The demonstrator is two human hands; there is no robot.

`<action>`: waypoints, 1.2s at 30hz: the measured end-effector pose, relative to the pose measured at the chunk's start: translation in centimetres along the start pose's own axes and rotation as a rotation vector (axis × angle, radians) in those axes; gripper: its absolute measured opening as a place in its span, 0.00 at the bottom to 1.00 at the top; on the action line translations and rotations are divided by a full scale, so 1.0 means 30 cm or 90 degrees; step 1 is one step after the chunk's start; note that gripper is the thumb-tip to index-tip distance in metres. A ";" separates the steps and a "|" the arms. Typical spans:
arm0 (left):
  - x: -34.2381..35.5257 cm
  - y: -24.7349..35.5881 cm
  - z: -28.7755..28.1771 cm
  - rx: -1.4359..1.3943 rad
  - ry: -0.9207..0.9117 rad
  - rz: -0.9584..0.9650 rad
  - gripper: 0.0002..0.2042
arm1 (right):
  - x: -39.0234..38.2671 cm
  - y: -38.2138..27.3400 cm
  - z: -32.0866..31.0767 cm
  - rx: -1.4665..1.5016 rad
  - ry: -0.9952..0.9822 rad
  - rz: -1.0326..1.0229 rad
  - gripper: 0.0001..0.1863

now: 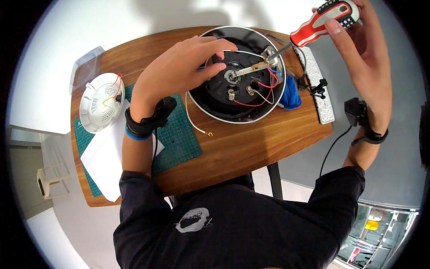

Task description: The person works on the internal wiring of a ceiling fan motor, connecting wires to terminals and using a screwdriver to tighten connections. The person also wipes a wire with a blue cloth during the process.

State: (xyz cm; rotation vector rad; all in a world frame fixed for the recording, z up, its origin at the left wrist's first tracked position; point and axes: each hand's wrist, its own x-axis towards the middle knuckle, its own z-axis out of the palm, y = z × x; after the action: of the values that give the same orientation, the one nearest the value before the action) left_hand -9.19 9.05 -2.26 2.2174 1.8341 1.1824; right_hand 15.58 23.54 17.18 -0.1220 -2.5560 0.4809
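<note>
My right hand (pixel 369 67) is closed around the red, white and black handle of a screwdriver (pixel 310 30). Its shaft slants down to the left, the tip at the end of a metal strip (pixel 251 69) inside a round black appliance housing (pixel 210 99). My left hand (pixel 177 65) reaches over the housing's left side, thumb and index finger apart. A white wire (pixel 245 53) runs close by its fingertips; whether they touch it, I cannot tell. Red and blue wires (pixel 274 74) gather near the screwdriver tip. Another white wire (pixel 191 119) with a fork terminal hangs over the near rim.
On the left, a white vented plastic cover (pixel 102 104) with thin wires lies by white paper (pixel 105 157) and a green cutting mat (pixel 183 145). A clear plastic tray (pixel 85 67) sits behind. Right of the housing are a blue cloth (pixel 291 95) and a white textured strip (pixel 323 101).
</note>
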 end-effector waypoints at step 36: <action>0.285 0.085 0.078 -0.039 0.000 0.071 0.10 | 0.010 0.092 -0.105 0.105 -0.085 0.079 0.13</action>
State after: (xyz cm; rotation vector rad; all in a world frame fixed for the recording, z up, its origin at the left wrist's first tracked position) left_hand -5.63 16.56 1.76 2.3122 1.6703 1.2392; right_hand 16.93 27.16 18.84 -0.1963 -2.6348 0.7688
